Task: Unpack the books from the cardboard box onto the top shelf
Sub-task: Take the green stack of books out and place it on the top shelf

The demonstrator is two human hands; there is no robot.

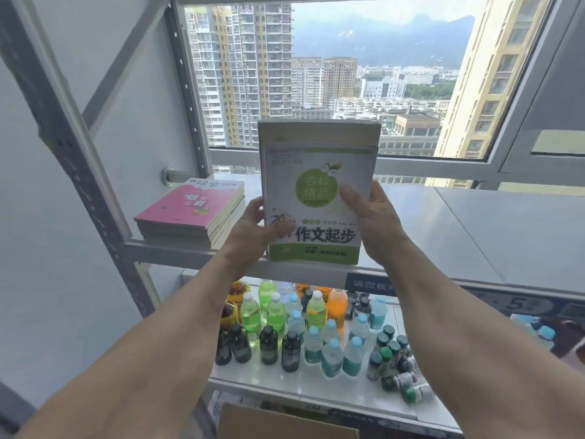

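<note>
Fingers of both my hands clamp the green-and-white paperback book stack upright; I'd lay it flat (beside the pink-covered book pile) on the grey metal top shelf.

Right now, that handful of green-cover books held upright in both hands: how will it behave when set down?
The green-cover books are several thin, probably floppy paperbacks, so they could fan apart if the left hand or right hand eases. Glossy covers may slide. Upright they'd likely tip; laid flat looks steadier.

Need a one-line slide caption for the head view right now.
Both hands, left hand and right hand, hold a green-and-white book stack above the top shelf, beside the pink-covered pile.
</note>
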